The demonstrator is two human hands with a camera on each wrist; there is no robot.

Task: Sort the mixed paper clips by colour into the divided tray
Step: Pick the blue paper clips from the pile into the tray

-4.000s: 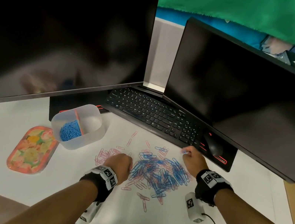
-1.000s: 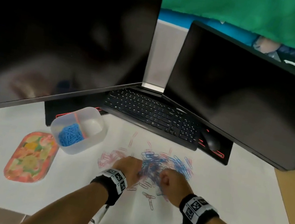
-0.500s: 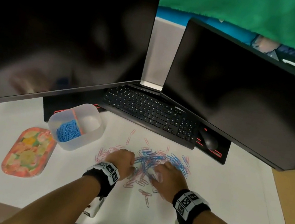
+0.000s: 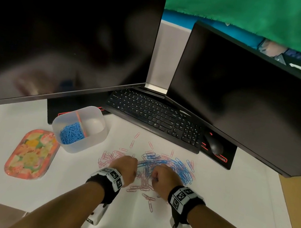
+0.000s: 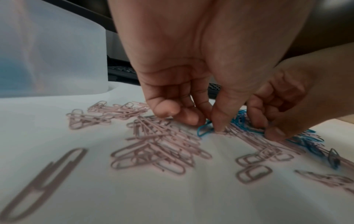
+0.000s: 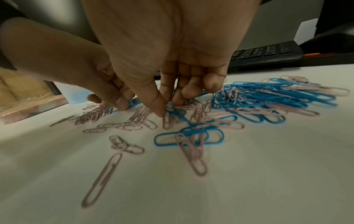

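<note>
Blue paper clips [image 4: 178,168] and pink paper clips [image 4: 109,156] lie mixed in a pile on the white desk in front of the keyboard. My left hand [image 4: 127,166] and right hand [image 4: 164,176] sit side by side on the pile's near middle, fingers curled down. In the left wrist view my left hand [image 5: 205,124] pinches a blue clip [image 5: 203,131] between thumb and finger. In the right wrist view my right hand [image 6: 169,106] pinches a bunch of blue clips [image 6: 175,111]. The divided tray [image 4: 102,135] stands to the left, with blue clips [image 4: 71,133] in its left compartment and a bare right compartment.
A floral tin tray [image 4: 31,153] lies left of the divided tray. The black keyboard [image 4: 155,116] and mouse [image 4: 213,144] sit just behind the pile, under two dark monitors [image 4: 64,39] [image 4: 247,102]. Loose pink clips [image 4: 149,201] trail toward me.
My right hand has moved from the pile's far right edge near the mouse to its middle, close beside my left hand. The blue clips look drawn closer together.
</note>
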